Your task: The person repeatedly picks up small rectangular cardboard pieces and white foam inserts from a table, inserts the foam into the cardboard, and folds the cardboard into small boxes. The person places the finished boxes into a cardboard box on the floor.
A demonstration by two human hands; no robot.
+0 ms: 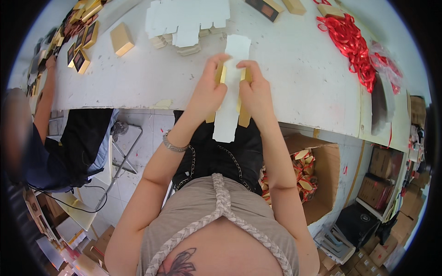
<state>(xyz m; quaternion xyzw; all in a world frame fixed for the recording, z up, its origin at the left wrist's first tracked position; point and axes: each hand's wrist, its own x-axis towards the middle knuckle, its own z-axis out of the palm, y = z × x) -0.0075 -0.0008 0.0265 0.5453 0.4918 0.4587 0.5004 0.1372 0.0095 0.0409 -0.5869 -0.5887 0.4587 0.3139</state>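
A long flat carton blank [227,112], white inside with gold side flaps, lies over the table's near edge in front of me. Its two long sides stand folded up. My left hand [210,87] grips the left gold flap between thumb and fingers. Opposite it, my right hand [257,90] pinches the right gold flap the same way. The far end of the blank lies flat beyond my fingertips. Just past my left hand sits a stack of unfolded white blanks [186,20].
Gold boxes [121,39] are scattered at the far left, where another person [27,138] works. Red ribbon [347,43] is heaped on the white table [294,78] at right. Below stands an open cardboard box [328,179] of gold-and-red pieces. A folding stool [122,158] is at left.
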